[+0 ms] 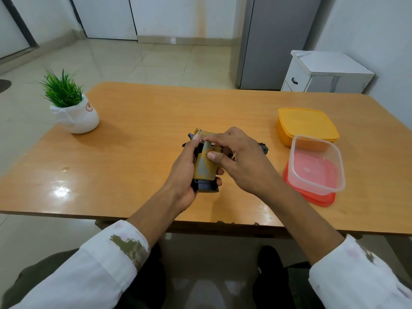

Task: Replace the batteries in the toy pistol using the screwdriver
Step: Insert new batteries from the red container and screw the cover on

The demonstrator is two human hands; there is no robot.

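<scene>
Across the middle of the room, a wooden desk (145,121) carries everything. Grey tall cabinet (276,41) stands behind it by the wall, with a white drawer unit (323,72) just beside. On the desk's right side: closed yellow container (305,123), and nearer the person a clear tub (316,163) sitting on a red lid (312,197); tub and yellow container touch or nearly touch. Far left corner: potted green plant (71,103) in a white pot, well apart from the rest. Person sits at the near edge, white sleeves (104,259) pushed up. Left hand (185,172) is wrapped around the toy pistol (205,166), grip clamped on its tan handle, thumb up by the rear of the slide, black base toward the person. Pistol is held just above the desk centre, barrel end pointing right behind the other hand. Right hand (240,159) lies over the pistol's body, thumb and forefinger pressed on the tan side near a small panel; whether its grip pinches anything, cannot tell. Dark muzzle tip shows past the right knuckles.
</scene>
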